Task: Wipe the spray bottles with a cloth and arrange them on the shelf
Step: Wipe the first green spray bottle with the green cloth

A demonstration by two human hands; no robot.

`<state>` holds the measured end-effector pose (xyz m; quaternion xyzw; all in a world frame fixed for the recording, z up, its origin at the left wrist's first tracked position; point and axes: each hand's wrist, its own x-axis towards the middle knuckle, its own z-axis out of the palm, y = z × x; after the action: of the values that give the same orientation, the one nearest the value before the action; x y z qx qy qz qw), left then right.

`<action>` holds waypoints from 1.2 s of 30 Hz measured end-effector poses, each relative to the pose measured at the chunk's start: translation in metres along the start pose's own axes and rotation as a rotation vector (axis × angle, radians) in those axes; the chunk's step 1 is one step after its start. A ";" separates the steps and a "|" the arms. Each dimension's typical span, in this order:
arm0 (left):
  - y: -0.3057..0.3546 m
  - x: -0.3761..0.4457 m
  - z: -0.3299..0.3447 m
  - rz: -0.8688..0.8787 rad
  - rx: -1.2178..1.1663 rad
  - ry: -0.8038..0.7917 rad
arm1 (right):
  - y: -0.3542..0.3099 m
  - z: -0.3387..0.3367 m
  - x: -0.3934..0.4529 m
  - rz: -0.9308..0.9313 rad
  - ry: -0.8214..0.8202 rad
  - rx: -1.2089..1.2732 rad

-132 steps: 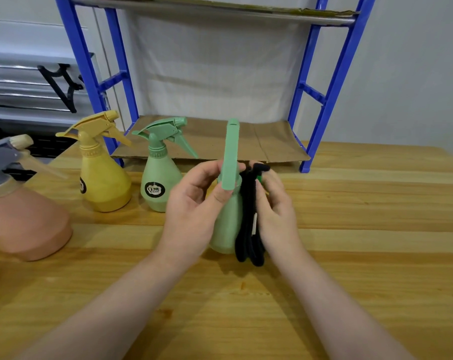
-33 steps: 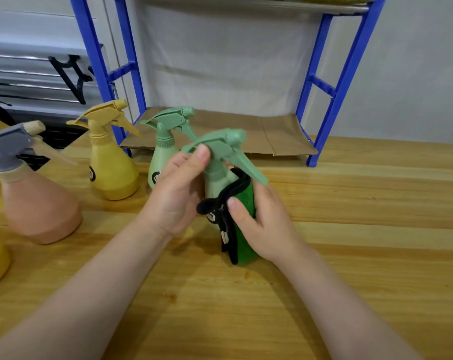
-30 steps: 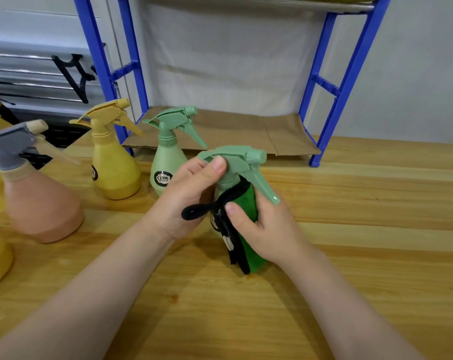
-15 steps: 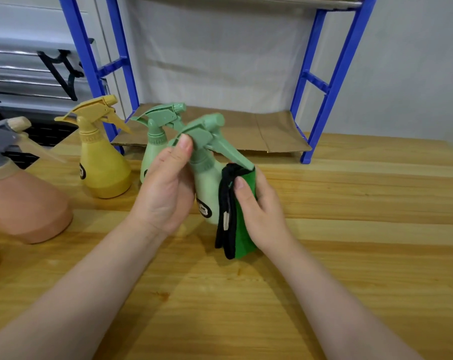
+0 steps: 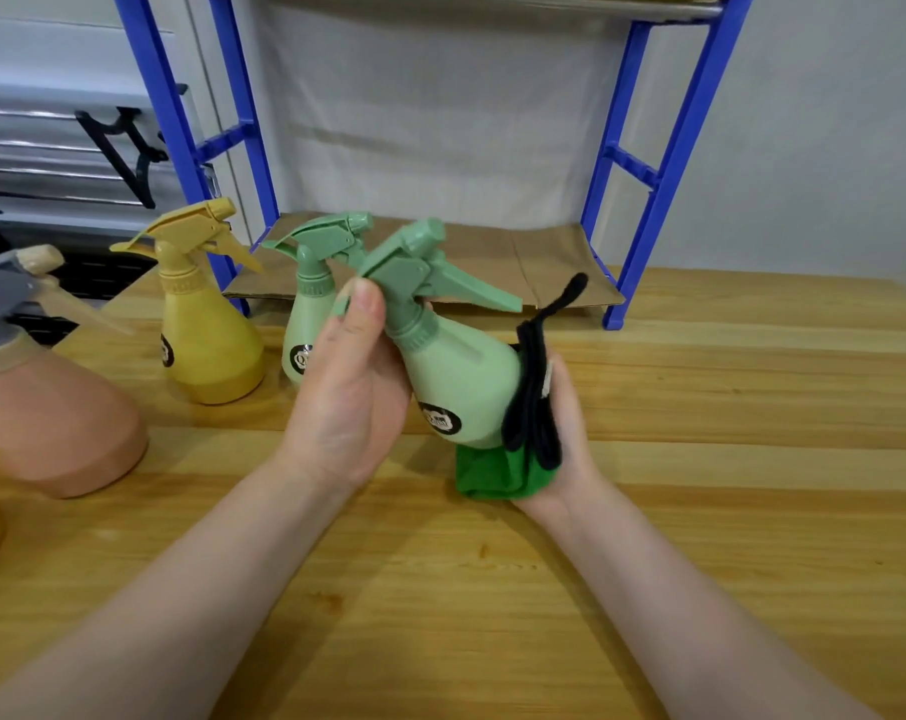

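Mid-wipe above the table's (image 5: 752,459) middle: my left hand (image 5: 344,402) grips the tilted green spray bottle (image 5: 456,381) at its neck while my right hand (image 5: 560,433) cups the cloth (image 5: 497,472) under its base. Next, I judge, comes the shelf (image 5: 544,262) at the far edge, past the standing green bottle (image 5: 310,304); pink (image 5: 50,397) and yellow (image 5: 206,330) wait left.

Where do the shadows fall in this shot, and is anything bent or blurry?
Head view: light from above drops soft shadows of the forearms and held green bottle onto the table; wide-angle lens bows the blue shelf posts; the pink bottle at the left edge looks slightly soft.
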<state>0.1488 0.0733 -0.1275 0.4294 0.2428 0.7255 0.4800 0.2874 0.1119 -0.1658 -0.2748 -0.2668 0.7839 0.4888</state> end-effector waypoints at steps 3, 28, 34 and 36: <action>-0.002 -0.004 0.007 0.032 0.018 0.008 | 0.001 -0.001 -0.001 0.113 -0.021 0.037; 0.000 -0.003 0.001 0.106 -0.010 0.105 | -0.001 0.003 0.005 -0.215 0.375 -0.722; -0.001 -0.005 0.003 0.241 0.035 0.187 | 0.015 0.008 0.005 -0.114 0.232 -0.684; 0.000 -0.004 -0.001 0.243 0.027 0.196 | 0.017 0.009 0.000 -0.074 0.183 -0.706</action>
<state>0.1489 0.0702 -0.1297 0.3892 0.2443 0.8134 0.3567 0.2705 0.1042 -0.1709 -0.4856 -0.4861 0.5974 0.4136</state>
